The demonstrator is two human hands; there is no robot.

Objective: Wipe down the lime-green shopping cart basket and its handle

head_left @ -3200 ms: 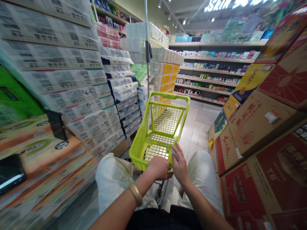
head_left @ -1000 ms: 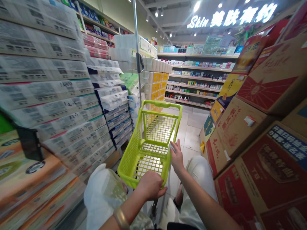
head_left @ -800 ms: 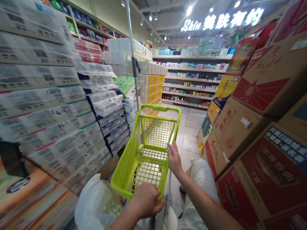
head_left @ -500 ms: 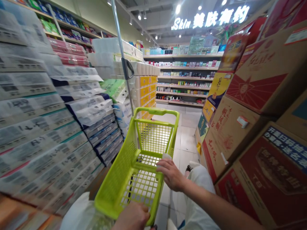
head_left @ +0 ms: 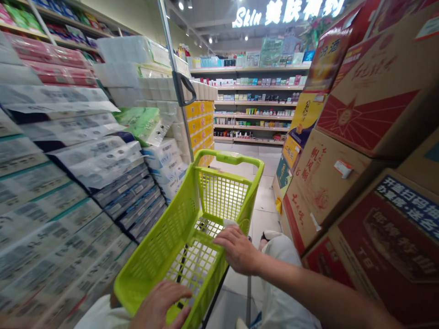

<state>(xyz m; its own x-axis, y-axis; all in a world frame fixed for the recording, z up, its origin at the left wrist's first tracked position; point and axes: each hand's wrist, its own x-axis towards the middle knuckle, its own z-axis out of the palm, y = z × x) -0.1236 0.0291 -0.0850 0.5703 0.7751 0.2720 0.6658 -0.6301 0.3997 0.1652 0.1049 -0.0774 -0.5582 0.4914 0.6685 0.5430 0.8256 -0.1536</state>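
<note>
A lime-green plastic shopping basket [head_left: 161,237] on a wheeled frame stands in front of me in a shop aisle, with nothing in it. My left hand [head_left: 161,306] lies on its near rim at the bottom edge of the view, fingers curled over the edge. My right hand [head_left: 238,249] rests on the right rim, fingers bent down over it. A small white thing [head_left: 229,223] peeks out from under its fingertips; I cannot make out what it is. A metal pole [head_left: 173,77] rises from the basket's far left side.
Stacked packs of tissue and paper rolls [head_left: 68,183] wall the left side. Cardboard boxes [head_left: 360,151] are piled high on the right. A tiled floor [head_left: 264,201] runs ahead to shelves of small goods [head_left: 254,109]. My white-trousered knee [head_left: 281,246] is under my right arm.
The view has tipped and the basket has swung left and nearer. My right hand slid forward along the right rim, while my left hand stayed on the near rim.
</note>
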